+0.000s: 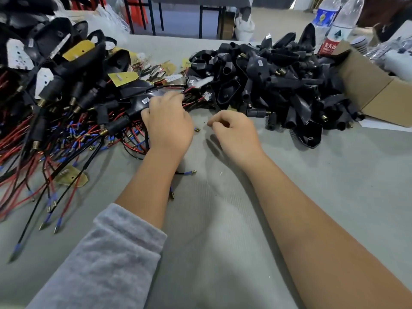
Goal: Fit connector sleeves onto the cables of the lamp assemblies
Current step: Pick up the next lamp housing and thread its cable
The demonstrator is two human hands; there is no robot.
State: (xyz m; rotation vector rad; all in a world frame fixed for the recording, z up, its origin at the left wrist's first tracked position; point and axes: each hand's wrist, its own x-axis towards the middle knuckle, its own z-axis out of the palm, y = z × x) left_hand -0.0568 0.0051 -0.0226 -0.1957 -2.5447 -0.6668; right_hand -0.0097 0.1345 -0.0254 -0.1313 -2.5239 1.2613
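Observation:
A heap of lamp assemblies covers the left of the table: black housings, yellow and white plates, and red and black cables ending in blue sleeves with brass tips. My left hand lies palm down at the heap's right edge, its fingers closed over a black lamp housing and its cables. My right hand hovers just right of it, fingers curled and thumb pinched against forefinger, with nothing visible between them. Two blue-sleeved cable ends stick out from under my left forearm.
A second heap of black housings fills the right, spilling from an open cardboard box. Two plastic bottles stand behind it. A small brass terminal lies between my hands. The grey cloth table runs toward me.

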